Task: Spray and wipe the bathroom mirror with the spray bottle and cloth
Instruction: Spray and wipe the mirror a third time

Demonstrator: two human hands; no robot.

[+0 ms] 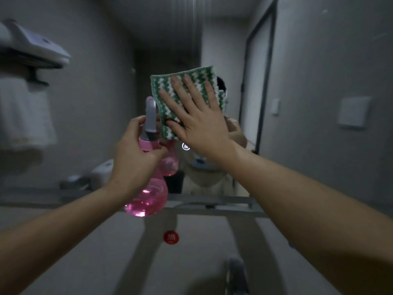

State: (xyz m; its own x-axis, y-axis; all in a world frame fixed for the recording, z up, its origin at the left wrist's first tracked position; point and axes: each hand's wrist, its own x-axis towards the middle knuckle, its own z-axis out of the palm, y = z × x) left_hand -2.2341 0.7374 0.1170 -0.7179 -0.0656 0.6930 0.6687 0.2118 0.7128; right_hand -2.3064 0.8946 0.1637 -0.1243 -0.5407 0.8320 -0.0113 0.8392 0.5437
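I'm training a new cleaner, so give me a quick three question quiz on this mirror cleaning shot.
1. True or false: the left hand grips the pink spray bottle.
2. The cloth is: A plain blue, B green and white, C red.
3. What presses the cloth flat against the mirror?

Key: 1 true. 2 B. 3 The right hand, fingers straight and spread.
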